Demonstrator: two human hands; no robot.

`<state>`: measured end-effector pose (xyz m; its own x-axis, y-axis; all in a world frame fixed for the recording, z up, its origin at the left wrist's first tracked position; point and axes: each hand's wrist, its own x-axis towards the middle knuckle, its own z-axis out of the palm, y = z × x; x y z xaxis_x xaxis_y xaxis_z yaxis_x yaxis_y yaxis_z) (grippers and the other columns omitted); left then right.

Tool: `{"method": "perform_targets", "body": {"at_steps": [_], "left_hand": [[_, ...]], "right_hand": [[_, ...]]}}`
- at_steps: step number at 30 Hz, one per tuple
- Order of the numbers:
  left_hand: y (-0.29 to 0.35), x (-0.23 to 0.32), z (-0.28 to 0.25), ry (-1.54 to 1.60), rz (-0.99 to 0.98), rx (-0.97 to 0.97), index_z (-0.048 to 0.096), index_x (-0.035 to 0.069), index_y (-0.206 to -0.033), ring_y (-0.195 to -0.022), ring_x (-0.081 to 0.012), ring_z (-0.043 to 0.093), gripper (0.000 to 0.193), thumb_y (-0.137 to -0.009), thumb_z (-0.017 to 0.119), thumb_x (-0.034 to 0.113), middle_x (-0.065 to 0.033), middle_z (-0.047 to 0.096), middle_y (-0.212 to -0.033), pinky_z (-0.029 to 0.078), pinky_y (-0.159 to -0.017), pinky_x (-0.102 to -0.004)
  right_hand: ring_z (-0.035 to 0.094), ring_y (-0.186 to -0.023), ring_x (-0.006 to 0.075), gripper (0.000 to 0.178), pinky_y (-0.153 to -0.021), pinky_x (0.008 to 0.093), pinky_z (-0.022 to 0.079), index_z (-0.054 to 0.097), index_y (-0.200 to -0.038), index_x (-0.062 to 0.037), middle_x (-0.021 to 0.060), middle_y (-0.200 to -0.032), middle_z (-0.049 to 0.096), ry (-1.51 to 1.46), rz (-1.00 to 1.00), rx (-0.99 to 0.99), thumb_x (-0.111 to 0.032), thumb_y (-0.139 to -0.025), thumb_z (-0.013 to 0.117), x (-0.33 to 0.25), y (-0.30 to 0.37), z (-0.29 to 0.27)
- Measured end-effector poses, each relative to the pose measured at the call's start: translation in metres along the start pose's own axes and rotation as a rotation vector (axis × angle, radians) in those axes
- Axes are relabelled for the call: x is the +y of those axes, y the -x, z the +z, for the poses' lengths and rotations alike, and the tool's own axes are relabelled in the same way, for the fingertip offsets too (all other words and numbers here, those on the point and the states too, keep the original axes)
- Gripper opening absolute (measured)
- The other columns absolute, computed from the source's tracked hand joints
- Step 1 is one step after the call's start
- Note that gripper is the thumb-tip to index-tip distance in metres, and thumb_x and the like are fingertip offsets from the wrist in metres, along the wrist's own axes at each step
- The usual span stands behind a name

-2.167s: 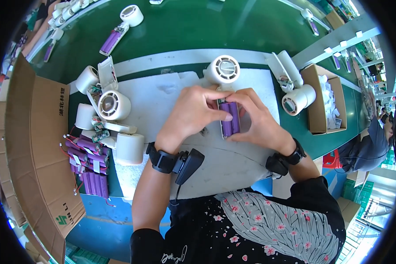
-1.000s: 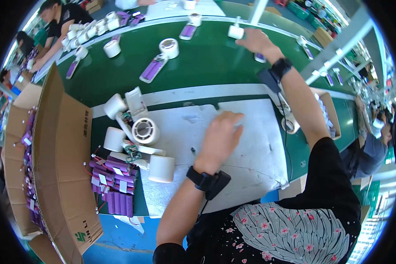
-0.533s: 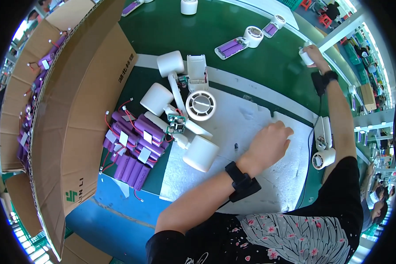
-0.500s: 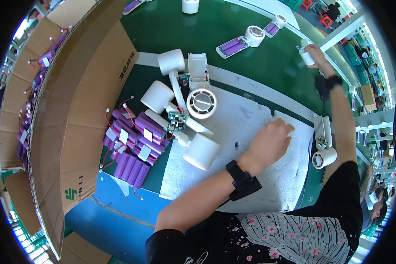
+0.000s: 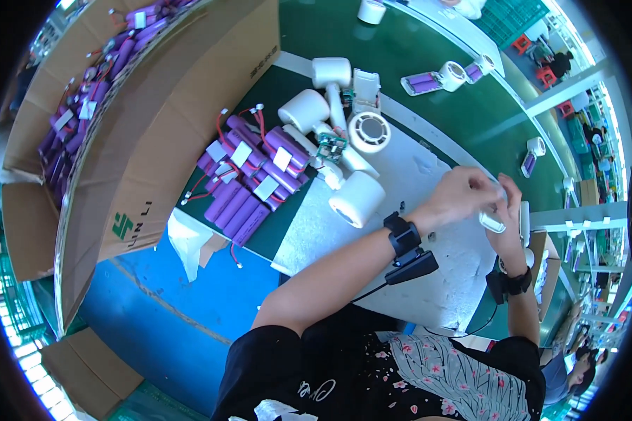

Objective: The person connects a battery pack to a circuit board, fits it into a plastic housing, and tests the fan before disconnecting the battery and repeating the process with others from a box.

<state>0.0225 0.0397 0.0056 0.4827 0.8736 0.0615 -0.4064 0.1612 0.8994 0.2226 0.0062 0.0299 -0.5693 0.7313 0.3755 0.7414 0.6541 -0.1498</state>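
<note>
At the right side of the white foam sheet (image 5: 428, 245), my two hands meet. My right hand (image 5: 507, 221) is closed around a white plastic housing part (image 5: 493, 222), mostly covered by the fingers. My left hand (image 5: 460, 196) has its fingers bent and pinched together against that part; what its fingertips grip is hidden. Behind my right wrist a white round-headed fan unit (image 5: 528, 257) is partly covered. Left of the hands lie several white fan bodies (image 5: 358, 199), one with a bare green circuit board (image 5: 331, 148). Beside them is a pile of purple battery packs (image 5: 253, 172) with red leads.
A tall cardboard box (image 5: 182, 119) holding more purple packs stands at the left. Across the green belt (image 5: 372, 49) sit fan units with purple cells, one (image 5: 532, 156) near the right edge. Another open carton (image 5: 546, 270) is beyond my right wrist. Other people are at the far right.
My right hand has come back from the belt's far side, leaving a fan unit there, and now holds a white part beside my left hand. The view has shifted, so things appear further right.
</note>
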Motion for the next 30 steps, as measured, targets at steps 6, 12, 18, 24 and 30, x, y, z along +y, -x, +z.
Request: {"method": "perform_targets", "body": {"at_steps": [6,12,18,24,30], "left_hand": [[0.0,-0.027,-0.005,-0.509,0.342,-0.015,0.065,0.003,-0.082,-0.069,-0.0261,0.065,0.025,-0.065,0.079,0.016,-0.0114,0.067,-0.085,0.051,-0.062,-0.0383],[0.011,-0.022,0.0,-0.874,0.187,-0.194,0.066,0.004,-0.077,-0.074,-0.0282,0.065,0.023,-0.059,0.078,0.01,-0.0101,0.066,-0.077,0.051,-0.066,-0.0388],[0.007,-0.032,0.006,-0.882,0.185,-0.225,0.066,0.006,-0.072,-0.073,-0.0275,0.065,0.017,-0.061,0.078,0.011,-0.009,0.063,-0.07,0.05,-0.066,-0.0374],[0.049,-0.025,-0.013,-0.878,0.213,-0.225,0.066,0.006,-0.072,-0.073,-0.0274,0.065,0.017,-0.062,0.078,0.012,-0.0086,0.063,-0.07,0.05,-0.065,-0.0375],[0.046,-0.021,-0.032,-0.855,0.219,-0.157,0.065,0.007,-0.072,-0.073,-0.0273,0.064,0.016,-0.063,0.078,0.012,-0.0083,0.063,-0.07,0.05,-0.065,-0.0376]], "right_hand": [[0.056,-0.114,0.0334,0.031,-0.095,0.0377,0.046,0.063,-0.101,-0.0008,0.0182,-0.125,0.054,0.002,0.09,-0.124,0.015,-0.075,0.055,-0.022,0.002,-0.023],[0.063,-0.094,0.0285,0.017,-0.085,0.0362,0.048,0.063,-0.092,0.0024,0.0149,-0.099,0.065,-0.174,0.223,-0.209,0.012,-0.079,0.056,-0.042,-0.046,-0.062],[0.065,-0.088,0.0299,0.016,-0.078,0.036,0.051,0.064,-0.098,-0.0001,0.0149,-0.098,0.064,-0.488,-0.201,-0.484,0.0,-0.082,0.061,-0.159,-0.159,-0.035],[0.062,-0.077,0.0281,0.025,-0.069,0.0387,0.051,0.061,-0.105,-0.004,0.0134,-0.097,0.055,-0.356,-0.772,-0.656,-0.009,-0.08,0.064,-0.248,-0.198,0.056],[0.06,-0.086,0.0263,0.005,-0.068,0.0378,0.051,0.062,-0.079,-0.0045,0.0146,-0.096,0.055,-0.133,-0.892,-0.503,-0.01,-0.078,0.063,-0.29,-0.198,0.115]]}}
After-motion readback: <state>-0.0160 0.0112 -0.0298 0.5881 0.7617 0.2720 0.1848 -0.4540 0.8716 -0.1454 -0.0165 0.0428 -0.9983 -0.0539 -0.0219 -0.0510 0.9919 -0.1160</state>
